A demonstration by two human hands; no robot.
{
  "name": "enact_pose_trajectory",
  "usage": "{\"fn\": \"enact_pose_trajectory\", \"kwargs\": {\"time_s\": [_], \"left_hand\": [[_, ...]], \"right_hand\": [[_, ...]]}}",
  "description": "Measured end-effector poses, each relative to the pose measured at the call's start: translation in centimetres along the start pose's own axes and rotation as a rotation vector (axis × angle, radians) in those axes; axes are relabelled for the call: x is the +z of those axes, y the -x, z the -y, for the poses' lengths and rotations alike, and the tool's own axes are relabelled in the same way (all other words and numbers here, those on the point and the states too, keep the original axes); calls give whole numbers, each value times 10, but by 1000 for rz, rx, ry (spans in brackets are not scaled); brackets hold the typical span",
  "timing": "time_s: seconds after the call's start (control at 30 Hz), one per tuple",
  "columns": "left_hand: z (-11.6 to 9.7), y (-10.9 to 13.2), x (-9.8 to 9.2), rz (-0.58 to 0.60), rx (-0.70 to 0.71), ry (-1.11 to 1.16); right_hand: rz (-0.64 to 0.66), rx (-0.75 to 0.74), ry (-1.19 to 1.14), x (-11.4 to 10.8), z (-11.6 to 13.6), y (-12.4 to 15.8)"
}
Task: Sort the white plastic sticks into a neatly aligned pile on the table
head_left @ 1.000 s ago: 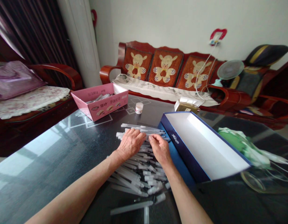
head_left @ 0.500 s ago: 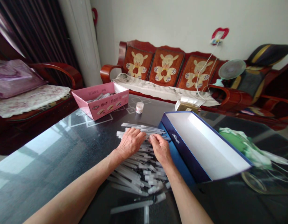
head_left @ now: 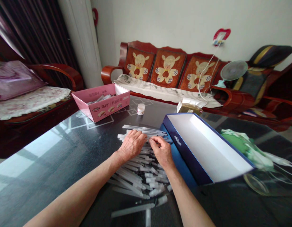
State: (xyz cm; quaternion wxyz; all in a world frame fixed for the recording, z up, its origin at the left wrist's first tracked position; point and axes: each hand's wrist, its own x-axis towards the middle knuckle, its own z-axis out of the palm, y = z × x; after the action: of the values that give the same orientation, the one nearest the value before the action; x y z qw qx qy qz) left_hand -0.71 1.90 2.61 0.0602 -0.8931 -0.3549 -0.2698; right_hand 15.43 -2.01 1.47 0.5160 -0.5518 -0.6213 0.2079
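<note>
My left hand (head_left: 132, 145) lies palm down on the top of a loose pile of slim white plastic tubes (head_left: 141, 176), its fingers curled over several of them. Close beside it, my right hand (head_left: 162, 151) has its fingertips pressed on the same tubes and seems to pinch them. Some tubes lie roughly side by side under my hands, while others are scattered toward me on the black glossy table (head_left: 30, 167). Parts of the tubes are hidden beneath my palms.
To the right of my hands stands an open navy box with a white inside (head_left: 183, 148). A pink cardboard box (head_left: 103, 108) holding more tubes sits at the far left of the table, near a small white jar (head_left: 141, 109). A wooden sofa lies behind.
The fingers of my right hand have curled a little more over the tubes. My left hand and the pile have barely moved.
</note>
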Motion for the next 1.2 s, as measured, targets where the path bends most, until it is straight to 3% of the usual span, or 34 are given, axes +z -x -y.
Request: {"fn": "enact_pose_trajectory", "kwargs": {"time_s": [0.17, 0.33, 0.47, 0.53, 0.6, 0.77, 1.03, 1.13, 1.2], "left_hand": [[2, 1, -1, -17, 30, -20], [8, 2, 2, -91, -57, -106], [7, 2, 1, -104, -64, -136], [6, 1, -1, -77, -41, -125], [6, 1, -2, -52, -7, -100], [17, 1, -3, -39, 54, -56], [29, 2, 0, -90, -45, -149], [32, 2, -1, -166, -67, -135], [32, 1, -2, -245, -79, -105]], "right_hand": [[-9, 47, 31, -4, 4, 0], [-136, 174, 46, -11, 0, -2], [-174, -117, 184, -8, 3, -1], [-94, -274, 282, -5, 6, 0], [-10, -331, 361, -4, 6, 0], [-65, -286, 433, -10, -3, -2], [-92, -234, 470, -18, -18, -6], [-113, -234, 466, -22, -19, -7], [-60, -255, 454, -23, -17, -7]]}}
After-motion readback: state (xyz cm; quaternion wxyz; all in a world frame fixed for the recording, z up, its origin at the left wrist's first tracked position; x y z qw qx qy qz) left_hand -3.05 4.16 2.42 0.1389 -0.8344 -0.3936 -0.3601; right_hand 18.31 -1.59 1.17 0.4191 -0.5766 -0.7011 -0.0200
